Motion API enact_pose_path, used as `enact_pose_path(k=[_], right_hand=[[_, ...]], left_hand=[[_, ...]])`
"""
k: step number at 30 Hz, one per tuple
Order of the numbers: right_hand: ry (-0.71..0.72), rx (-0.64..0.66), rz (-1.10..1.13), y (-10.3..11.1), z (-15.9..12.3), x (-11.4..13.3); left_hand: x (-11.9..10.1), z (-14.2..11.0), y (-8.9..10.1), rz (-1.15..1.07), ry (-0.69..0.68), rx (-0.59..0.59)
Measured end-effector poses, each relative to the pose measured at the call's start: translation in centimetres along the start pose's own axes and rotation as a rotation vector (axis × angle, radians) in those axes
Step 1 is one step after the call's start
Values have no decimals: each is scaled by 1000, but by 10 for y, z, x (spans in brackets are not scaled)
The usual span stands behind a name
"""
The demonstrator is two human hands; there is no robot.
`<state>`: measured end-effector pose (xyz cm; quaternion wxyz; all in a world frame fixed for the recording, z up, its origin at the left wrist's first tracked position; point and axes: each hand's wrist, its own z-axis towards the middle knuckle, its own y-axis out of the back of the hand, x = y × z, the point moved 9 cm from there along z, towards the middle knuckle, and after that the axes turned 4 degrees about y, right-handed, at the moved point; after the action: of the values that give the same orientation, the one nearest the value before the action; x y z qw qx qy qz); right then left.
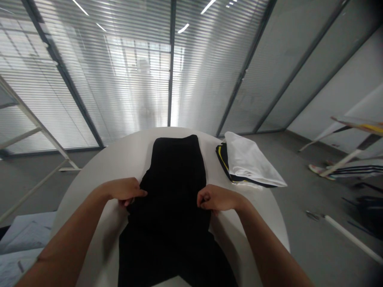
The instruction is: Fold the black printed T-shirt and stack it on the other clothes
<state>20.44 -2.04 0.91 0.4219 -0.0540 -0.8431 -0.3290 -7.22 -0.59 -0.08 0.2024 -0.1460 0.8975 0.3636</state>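
A pair of what look like black trousers [176, 191] lies lengthwise on the white round table [98, 171]. Its near end parts in a V where the white tabletop shows through. My left hand [127, 191] grips the left edge of the cloth about midway along, index finger laid over the fabric. Opposite it, my right hand [215, 197] is closed on the right edge, thumb and fingers pinching the cloth. Both edges bunch slightly at the hands.
On the table's right side sits a folded stack: white cloth [251, 159] over a dark one with yellow trim [223, 157]. Papers [26, 235] lie at lower left, beside a metal frame [38, 123]. Pliers [312, 215] and a white pole [350, 237] are on the floor.
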Motion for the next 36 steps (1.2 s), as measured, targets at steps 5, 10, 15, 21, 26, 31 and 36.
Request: enact_pose_path(k=[5, 10, 15, 21, 26, 31, 36], right_hand=[[-46, -470, -142, 42, -3, -2], [-160, -785, -435, 62, -4, -10], [-146, -652, -473, 54, 0, -10], [-120, -476, -354, 48, -7, -9], [-123, -610, -356, 70, 3, -9], [-248, -807, -405, 118, 31, -8], [-356, -957, -328, 165, 61, -27]], left_hand=[[3, 4, 44, -63, 95, -524], [-11, 20, 45, 131, 79, -725], [-15, 21, 42, 158, 4, -655], [-7, 12, 10, -65, -82, -140], [7, 26, 37, -336, 47, -302], [10, 67, 84, -409, 165, -515], [-12, 101, 114, -371, 122, -575]])
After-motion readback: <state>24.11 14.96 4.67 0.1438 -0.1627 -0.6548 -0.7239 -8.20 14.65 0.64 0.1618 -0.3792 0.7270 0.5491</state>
